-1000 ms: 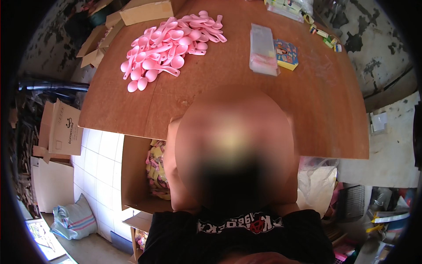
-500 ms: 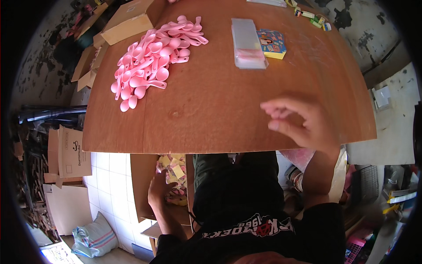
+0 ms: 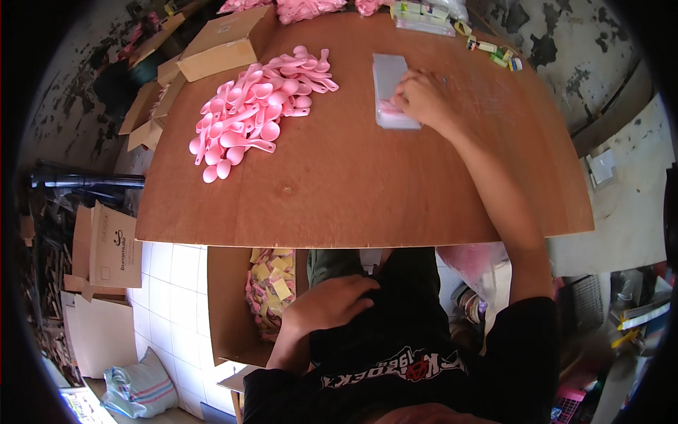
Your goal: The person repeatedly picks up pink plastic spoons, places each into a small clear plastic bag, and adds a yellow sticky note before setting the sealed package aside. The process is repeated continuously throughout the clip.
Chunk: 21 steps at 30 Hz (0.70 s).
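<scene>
My right hand [image 3: 424,99] reaches across the table onto the right side of a stack of clear plastic sleeves [image 3: 390,74]. Its fingers are bent and closed, and whatever lies beneath or between them is hidden by the hand. The colourful stack of cards beside the sleeves is covered too. My left hand [image 3: 335,304] is in front of my body, below the table edge, with fingers apart and nothing in them. Left of the sleeves, pink plastic spoons [image 3: 247,113] lie in a loose pile on the brown wooden table [image 3: 339,191].
An open carton [image 3: 229,304] holding small yellow and pink packets [image 3: 272,286] stands beside my left leg. A closed cardboard box [image 3: 222,46] sits behind the spoons. Pink bagged goods [image 3: 311,8], more plastic sleeves [image 3: 424,25] and tape rolls [image 3: 494,53] line the far edge.
My right hand has moved from the near right of the table forward onto the sleeves. My left hand has come out of the carton toward my body. The view has tilted up slightly.
</scene>
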{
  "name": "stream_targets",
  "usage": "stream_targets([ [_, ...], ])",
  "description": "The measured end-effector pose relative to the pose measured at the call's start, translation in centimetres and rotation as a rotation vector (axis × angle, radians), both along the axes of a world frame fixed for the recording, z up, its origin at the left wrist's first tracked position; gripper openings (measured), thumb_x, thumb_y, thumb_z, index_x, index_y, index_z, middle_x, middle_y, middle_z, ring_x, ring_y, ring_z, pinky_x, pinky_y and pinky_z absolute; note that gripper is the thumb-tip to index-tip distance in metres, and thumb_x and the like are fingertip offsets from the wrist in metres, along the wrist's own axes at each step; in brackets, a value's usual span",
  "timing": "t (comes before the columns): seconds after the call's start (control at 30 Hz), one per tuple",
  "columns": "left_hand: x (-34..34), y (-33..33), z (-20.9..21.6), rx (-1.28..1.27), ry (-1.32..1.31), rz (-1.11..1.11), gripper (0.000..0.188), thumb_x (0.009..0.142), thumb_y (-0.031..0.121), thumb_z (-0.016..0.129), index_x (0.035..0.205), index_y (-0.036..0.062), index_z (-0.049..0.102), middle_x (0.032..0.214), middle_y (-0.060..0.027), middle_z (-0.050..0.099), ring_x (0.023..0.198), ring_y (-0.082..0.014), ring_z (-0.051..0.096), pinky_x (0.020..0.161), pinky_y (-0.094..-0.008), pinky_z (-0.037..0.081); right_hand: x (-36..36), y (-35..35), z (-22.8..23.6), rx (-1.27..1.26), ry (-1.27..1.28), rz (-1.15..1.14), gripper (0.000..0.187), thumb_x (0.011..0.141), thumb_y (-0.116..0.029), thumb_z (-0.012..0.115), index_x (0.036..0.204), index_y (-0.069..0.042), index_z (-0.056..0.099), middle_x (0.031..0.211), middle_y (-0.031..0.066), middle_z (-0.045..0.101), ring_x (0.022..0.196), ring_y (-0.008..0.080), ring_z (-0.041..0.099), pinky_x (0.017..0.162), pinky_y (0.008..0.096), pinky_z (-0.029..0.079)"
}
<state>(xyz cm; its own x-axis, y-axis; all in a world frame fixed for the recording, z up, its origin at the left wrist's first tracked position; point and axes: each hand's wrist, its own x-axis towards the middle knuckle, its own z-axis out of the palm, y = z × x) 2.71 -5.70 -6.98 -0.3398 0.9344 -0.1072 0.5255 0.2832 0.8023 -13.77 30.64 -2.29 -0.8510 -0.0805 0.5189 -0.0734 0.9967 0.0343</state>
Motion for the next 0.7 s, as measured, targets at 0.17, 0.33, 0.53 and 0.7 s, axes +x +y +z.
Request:
stream_targets([
  [0.17,-0.2,2.2,4.9,0.174,0.032,-0.244,0.037,0.095,0.022,0.064,0.127,0.0054,0.058,0.11,-0.0156,0.064,0.1,-0.0368,0.064,0.083,-0.0439,0.053,0.6,0.1,-1.4,-0.003,0.041,0.026,0.013,0.084,-0.02,0.068,0.084,-0.011,0.078,0.104,0.0036,0.068,0.111,0.0268,0.056,0.106,0.0519,0.033],
  [0.33,-3.7,4.1,8.0,0.308,0.187,-0.128,0.037,0.092,0.019,0.068,0.126,0.0059,0.06,0.11,-0.0149,0.066,0.1,-0.0371,0.065,0.083,-0.0442,0.053,1.8,-0.6,-0.8,-0.046,0.249,-0.029,0.01,0.083,-0.019,0.071,0.083,-0.012,0.077,0.106,0.0002,0.068,0.109,0.0222,0.058,0.108,0.0517,0.03],
  [0.53,-6.7,5.9,9.2,0.263,0.343,0.131,0.04,0.089,0.016,0.071,0.125,0.0035,0.061,0.113,-0.0195,0.066,0.099,-0.0409,0.065,0.083,-0.0448,0.052,2.1,-1.0,-0.9,-0.102,0.361,0.01,0.01,0.081,-0.024,0.074,0.079,-0.015,0.077,0.101,-0.003,0.067,0.109,0.021,0.057,0.109,0.0558,0.027],
  [0.7,-6.7,6.4,8.0,0.231,0.339,0.191,0.041,0.09,0.018,0.071,0.126,0.0024,0.06,0.114,-0.0208,0.065,0.101,-0.0416,0.064,0.084,-0.0455,0.052,3.0,-1.1,-1.4,-0.107,0.332,-0.011,0.012,0.082,-0.024,0.073,0.078,-0.013,0.076,0.099,-0.0028,0.067,0.108,0.0217,0.057,0.109,0.0546,0.028],
])
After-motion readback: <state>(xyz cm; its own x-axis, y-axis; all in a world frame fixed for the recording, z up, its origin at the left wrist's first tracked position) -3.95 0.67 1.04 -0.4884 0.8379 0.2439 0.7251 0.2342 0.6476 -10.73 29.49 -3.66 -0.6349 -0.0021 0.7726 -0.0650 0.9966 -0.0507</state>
